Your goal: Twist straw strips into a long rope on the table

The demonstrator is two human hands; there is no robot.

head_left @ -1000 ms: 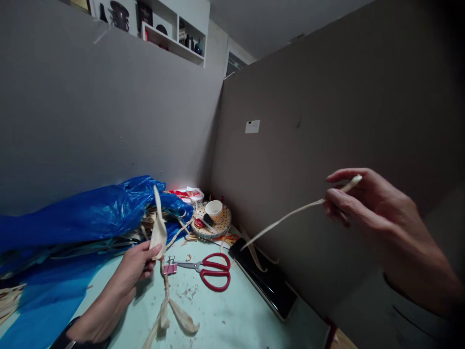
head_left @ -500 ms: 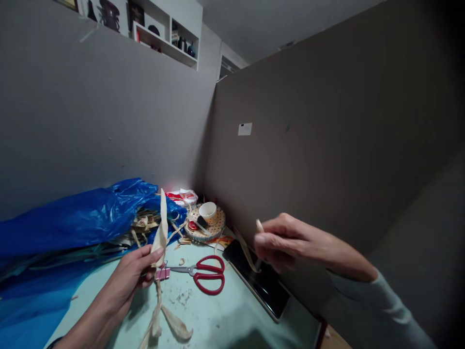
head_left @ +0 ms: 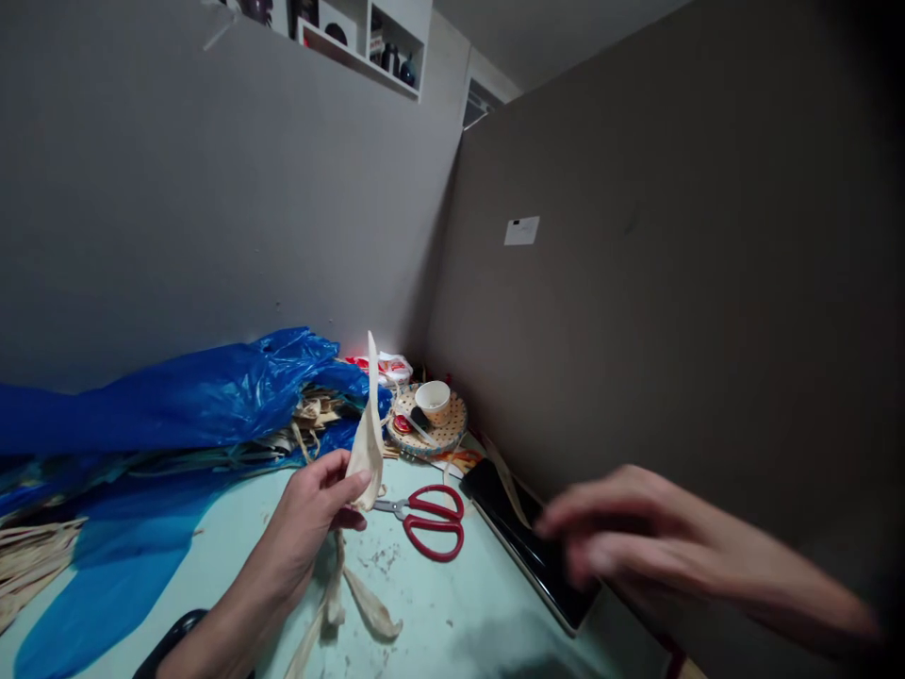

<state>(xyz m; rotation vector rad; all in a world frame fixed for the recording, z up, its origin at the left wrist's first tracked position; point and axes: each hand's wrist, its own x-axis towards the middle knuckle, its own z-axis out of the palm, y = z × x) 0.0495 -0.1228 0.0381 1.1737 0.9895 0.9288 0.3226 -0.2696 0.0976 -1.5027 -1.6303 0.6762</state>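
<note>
My left hand (head_left: pixel 318 509) is closed, pinching a pale dried husk (head_left: pixel 369 438) between thumb and fingers; its pointed tip stands upright. More dried husk strips (head_left: pixel 371 608) trail below that hand onto the table. Just right of it lie red-handled scissors (head_left: pixel 435 521), with part of their blades behind the hand and husk. Over the right side of the table, my right hand (head_left: pixel 636 538) is smeared by motion. Its thumb and fingers look apart, and I see nothing between them. Near its fingertips is a black, glossy flat device (head_left: pixel 523 538), with a thin husk strip (head_left: pixel 510 486) across it.
Blue plastic sheeting (head_left: pixel 212 387) covers bundled dried husks (head_left: pixel 315 415) at the left. At the back, a round woven tray (head_left: pixel 452 436) carries a white cup (head_left: pixel 433 401) and a red round item (head_left: pixel 403 423). Grey walls (head_left: pixel 636 283) enclose the table's back and right.
My right hand has moved right and down, and its pinched fingers have parted; the small pale piece in them no longer shows. The pink clip by my left hand is now hidden. The view has shifted.
</note>
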